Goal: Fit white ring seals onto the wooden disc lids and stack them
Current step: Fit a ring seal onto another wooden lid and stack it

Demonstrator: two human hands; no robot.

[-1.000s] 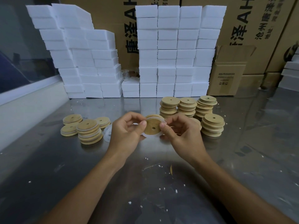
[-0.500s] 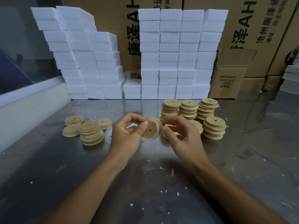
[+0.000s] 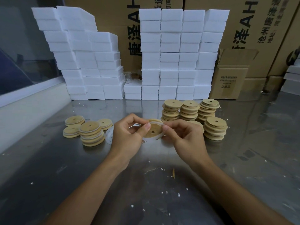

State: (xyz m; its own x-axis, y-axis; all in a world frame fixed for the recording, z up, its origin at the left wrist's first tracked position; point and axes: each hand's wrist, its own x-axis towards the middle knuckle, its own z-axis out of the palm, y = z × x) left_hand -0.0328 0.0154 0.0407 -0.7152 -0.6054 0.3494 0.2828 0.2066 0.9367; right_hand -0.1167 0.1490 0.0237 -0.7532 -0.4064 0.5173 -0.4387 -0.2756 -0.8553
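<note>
- Disc (image 3: 153,131) held tilted above the table (image 3: 48,168), between both hands; white ring (image 3: 158,123) round its rim.
- Left hand (image 3: 128,137): thumb and fingers pinch the disc's left edge.
- Right hand (image 3: 186,137): fingers curled, pinching the ring at the right edge.
- Plain disc stacks (image 3: 189,111) behind; ringed stacks (image 3: 91,133) left.

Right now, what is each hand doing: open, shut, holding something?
Left hand: pinching the wooden disc lid with its white ring seal.
Right hand: pinching the same lid's opposite edge.
</note>
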